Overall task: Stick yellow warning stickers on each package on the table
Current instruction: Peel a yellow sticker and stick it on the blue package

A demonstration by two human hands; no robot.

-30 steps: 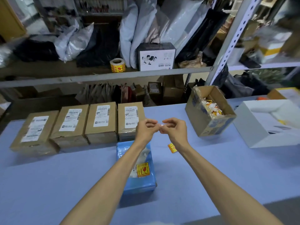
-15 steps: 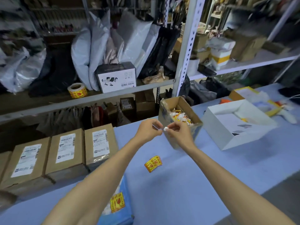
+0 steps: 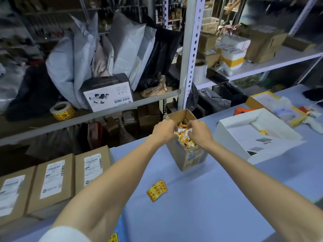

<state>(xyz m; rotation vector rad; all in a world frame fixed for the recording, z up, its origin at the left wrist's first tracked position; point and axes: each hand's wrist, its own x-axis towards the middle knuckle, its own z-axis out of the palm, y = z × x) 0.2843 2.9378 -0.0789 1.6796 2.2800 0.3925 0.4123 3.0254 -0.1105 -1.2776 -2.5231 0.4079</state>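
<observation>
My left hand (image 3: 164,131) and my right hand (image 3: 199,135) hover close together over a small open cardboard box (image 3: 190,159) full of yellow-and-white sticker scraps. Both have their fingers curled down into its opening. A curled white paper scrap (image 3: 187,132) shows at my right fingertips; the left fingertips are hidden. Two joined yellow warning stickers (image 3: 157,190) lie loose on the blue table (image 3: 209,206). Three brown labelled packages (image 3: 52,186) stand in a row at the left. At the bottom edge a blue package bears a yellow sticker (image 3: 113,238).
A roll of yellow stickers (image 3: 62,110) sits on the shelf behind the table, beside a black-and-white carton (image 3: 108,95). A white open box (image 3: 253,142) lies to the right of the scrap box. A metal shelf post (image 3: 190,55) rises just behind it.
The view swung right and both hands moved from above the blue package to over the scrap box. The hands, pinching a white bit together before, are now slightly apart.
</observation>
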